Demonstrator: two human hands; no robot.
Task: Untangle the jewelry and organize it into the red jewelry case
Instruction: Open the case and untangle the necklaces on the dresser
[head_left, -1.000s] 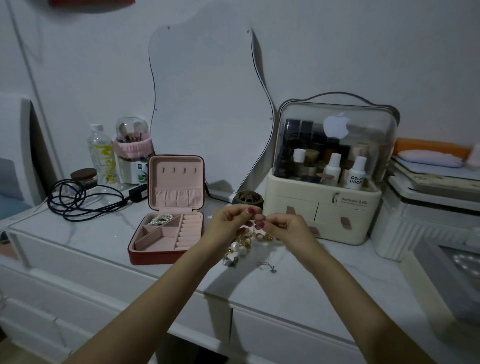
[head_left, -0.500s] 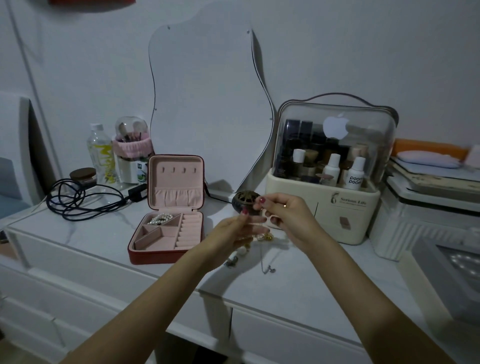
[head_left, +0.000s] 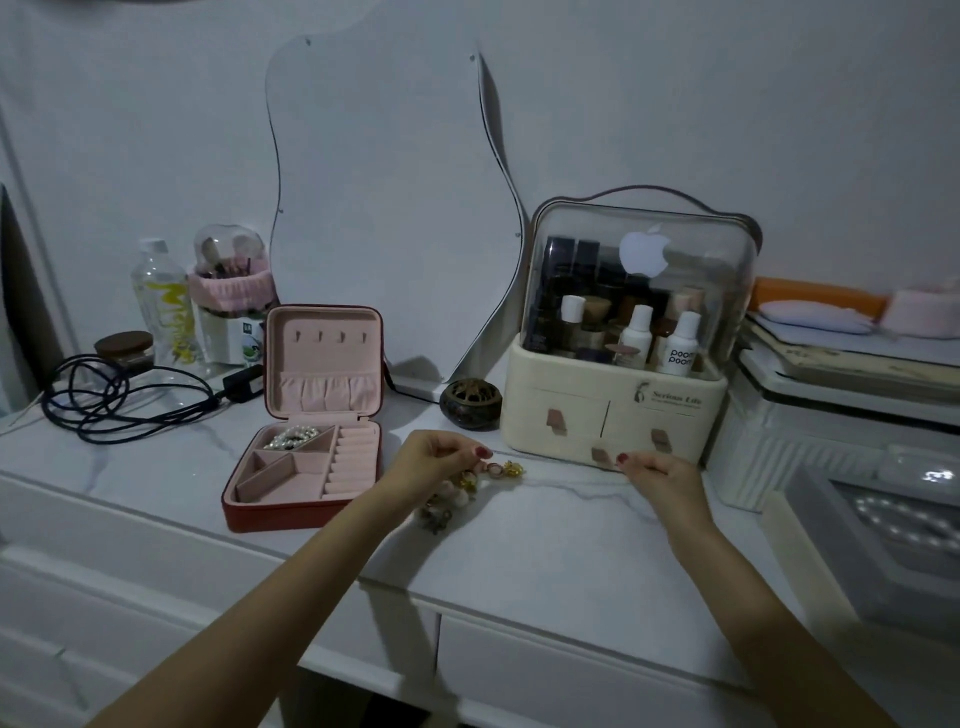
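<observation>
White marble counter (head_left: 545, 551): pearls (head_left: 291, 438) already sit in the red jewelry case (head_left: 304, 470), while both hands' fingertips (head_left: 480, 453) pinch the tangled jewelry (head_left: 457, 488) between them.

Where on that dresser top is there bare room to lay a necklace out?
Bare marble lies in front of the jewelry pile, between the two forearms, and left of the red jewelry case, below the black cable. The back edge is crowded: bottle, incense burner, cosmetics organizer.

Head view, downward, seemingly near
</observation>
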